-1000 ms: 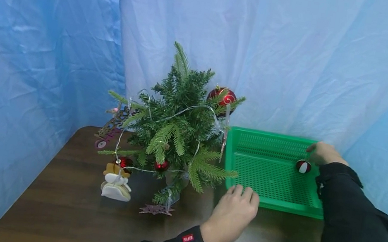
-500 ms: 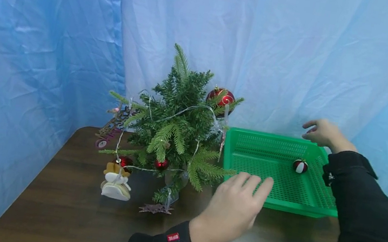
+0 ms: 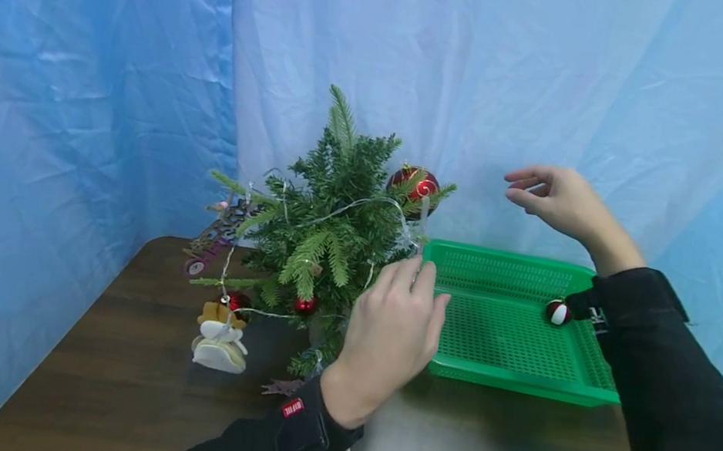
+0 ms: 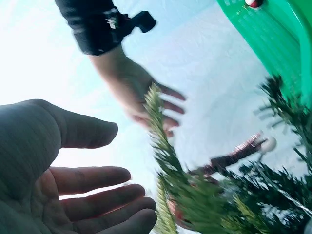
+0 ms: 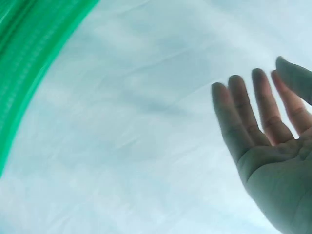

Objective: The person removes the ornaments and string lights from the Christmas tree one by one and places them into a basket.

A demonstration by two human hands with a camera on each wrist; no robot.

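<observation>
Decorated tree mid-scene, two hands holding nothing
The tree (image 3: pixel 326 228) stands on the worktop (image 3: pixel 120 384), its red bauble (image 3: pixel 425 187) out at two o'clock, seemingly hung there so the branches carry it. At five o'clock the left hand (image 3: pixel 389 335) spreads, fingers nearly straight, thumb apart, near the branches; touch I cannot tell. Toward half past two the right hand (image 3: pixel 561 201) hovers, loosely extended, its fingers pointing bauble-ward. Between three and four o'clock sits the green basket (image 3: pixel 510 380), whose raised rim probably keeps the striped ball (image 3: pixel 558 313), at its two o'clock, from rolling off.
</observation>
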